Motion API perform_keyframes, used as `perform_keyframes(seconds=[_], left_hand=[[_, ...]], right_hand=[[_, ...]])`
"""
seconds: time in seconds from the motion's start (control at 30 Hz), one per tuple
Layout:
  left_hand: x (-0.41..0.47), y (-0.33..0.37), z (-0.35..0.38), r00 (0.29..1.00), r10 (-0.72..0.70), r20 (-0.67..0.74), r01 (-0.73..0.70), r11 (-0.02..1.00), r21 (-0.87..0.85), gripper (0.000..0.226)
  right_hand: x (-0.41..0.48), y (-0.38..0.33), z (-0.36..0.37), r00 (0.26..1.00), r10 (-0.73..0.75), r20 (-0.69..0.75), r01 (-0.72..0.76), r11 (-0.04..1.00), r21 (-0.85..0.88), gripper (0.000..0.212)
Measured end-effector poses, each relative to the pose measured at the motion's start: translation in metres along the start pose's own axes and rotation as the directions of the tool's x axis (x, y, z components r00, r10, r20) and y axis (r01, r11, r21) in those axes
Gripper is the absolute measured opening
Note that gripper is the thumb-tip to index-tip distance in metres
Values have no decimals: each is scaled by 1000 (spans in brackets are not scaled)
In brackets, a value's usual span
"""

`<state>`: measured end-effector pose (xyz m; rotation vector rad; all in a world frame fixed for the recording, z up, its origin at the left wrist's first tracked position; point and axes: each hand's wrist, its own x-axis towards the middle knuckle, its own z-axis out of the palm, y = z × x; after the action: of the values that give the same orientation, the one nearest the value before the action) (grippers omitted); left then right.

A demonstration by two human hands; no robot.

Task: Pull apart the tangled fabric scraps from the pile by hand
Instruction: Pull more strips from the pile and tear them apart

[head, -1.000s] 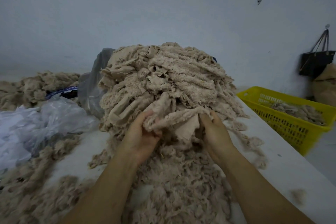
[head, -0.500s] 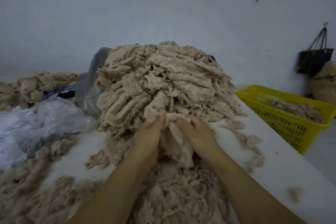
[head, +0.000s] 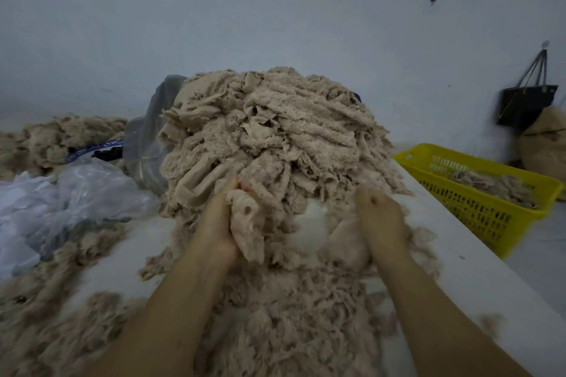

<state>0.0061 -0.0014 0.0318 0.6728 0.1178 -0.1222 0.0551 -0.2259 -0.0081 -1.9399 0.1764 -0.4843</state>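
A tall pile of tangled beige fabric scraps stands on the white table in front of me. My left hand grips a bunched beige scrap at the foot of the pile. My right hand is curled round a second beige scrap, held apart from the first, to its right. Loose pulled-apart fluff covers the table between my forearms.
A yellow plastic basket with some scraps sits off the table's right edge. Clear plastic bags lie at the left, with more beige scraps behind. A dark bag hangs on the wall at the right.
My hands, together on one bunch of fabric half a second ago, have moved apart. The right hand has drawn a piece out to the right.
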Motion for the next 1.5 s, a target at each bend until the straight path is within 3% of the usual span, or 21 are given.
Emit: perform_keyframes(seconds=[0.13,0.2,0.3,0.37,0.43,0.47,0.57,0.67,0.73,0.77,0.83,0.9,0.97,1.03,1.07,1.13,1.23,1.3,1.37,1.43,1.5], left_hand=[[-3,-12,4,991,132,-16,-121,944,306,42],[-1,-19,6,982,191,-16,-170,909,381,49],[-2,-30,9,985,164,55,-169,848,501,45],[-1,-30,9,987,151,60,-162,902,400,35],[2,-17,5,988,116,101,-123,990,65,25],[3,-8,1,985,136,107,-127,988,-86,20],[8,7,-11,985,173,6,-166,956,-242,24],[10,4,-11,991,135,-5,-133,975,-176,41],[6,0,-4,994,101,46,-105,992,76,48],[2,-4,0,994,87,72,-102,969,226,49],[-8,-17,9,990,72,125,-129,826,549,47],[-17,-34,20,976,33,216,-192,598,778,47],[-21,-45,25,953,1,301,-280,370,886,49],[-22,-47,25,945,34,324,-321,268,908,52],[-21,-45,23,945,75,317,-325,263,908,53],[-17,-38,21,948,203,246,-302,322,897,51],[-7,-9,12,892,452,-13,-319,650,689,50],[-2,13,0,869,482,-108,-382,794,472,49],[1,19,-10,882,459,-103,-388,833,394,49],[3,12,-12,890,453,-40,-393,810,435,46],[2,5,-8,893,451,4,-394,775,495,44]], right_hand=[[-25,-16,22,923,-320,214,332,943,-24,40],[-37,-28,26,847,-436,303,431,898,86,43],[-58,-39,37,686,-423,592,452,885,108,41],[-59,-33,43,627,-443,640,540,840,53,31],[-51,-28,37,653,-446,612,585,810,-35,34],[-45,-27,33,692,-424,584,576,812,-93,36],[-32,-22,22,770,-369,521,513,843,-163,40],[-40,-22,20,792,-254,555,314,949,-14,52],[-39,-21,24,825,-215,522,206,976,76,50],[-39,-24,26,841,-239,486,229,970,79,44],[-40,-29,30,826,-304,475,360,932,-30,18],[-44,-26,33,800,-334,498,439,892,-107,44],[-46,-22,31,848,-253,465,346,930,-126,51],[-44,-22,29,901,-250,355,288,956,-58,28],[-40,-22,28,917,-255,306,291,954,-77,17],[-31,-20,27,949,-199,244,244,955,-170,20],[-14,-7,11,986,-66,156,97,974,-206,23],[-3,3,3,995,47,87,-19,952,-305,24],[1,7,4,998,62,29,-52,960,-274,16],[-3,3,11,996,59,65,-43,974,-221,12],[-7,0,14,995,-13,96,38,965,-259,28]])
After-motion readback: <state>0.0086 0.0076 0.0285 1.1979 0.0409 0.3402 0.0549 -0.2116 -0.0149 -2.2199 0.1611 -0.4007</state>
